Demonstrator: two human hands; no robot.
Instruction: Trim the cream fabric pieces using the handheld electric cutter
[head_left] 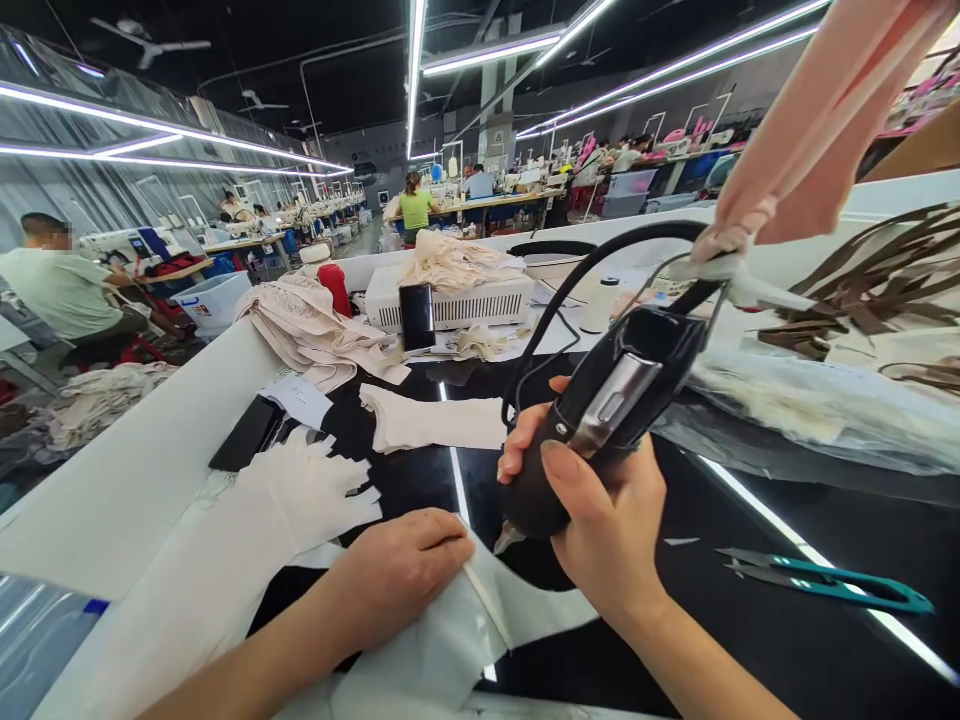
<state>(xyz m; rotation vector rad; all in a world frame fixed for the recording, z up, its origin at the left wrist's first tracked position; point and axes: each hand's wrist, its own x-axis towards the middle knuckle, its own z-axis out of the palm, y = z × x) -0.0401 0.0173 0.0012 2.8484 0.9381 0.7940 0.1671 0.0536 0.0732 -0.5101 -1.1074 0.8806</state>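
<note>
My right hand [611, 500] is wrapped round a black corded hand tool [600, 410] with a silver lever on its body. The tool tilts down to the left, and its pale tip sits just above the white fabric. Fingers pressed together, my left hand [409, 565] pinches the edge of a thin white fabric piece [450, 640] close to that tip. A narrow folded strip or seam runs down from my left fingertips. Pink cloth [795, 150] is knotted round the tool's cord end and runs upward.
Teal thread snips [832, 582] lie on the glossy black tabletop [720, 630] at right. White fabric stacks [277, 500] and a dark wallet-like object [251, 430] are at left. Behind stand a white vented box [457, 305], a phone [417, 317] and a red container [334, 288]. People work farther back.
</note>
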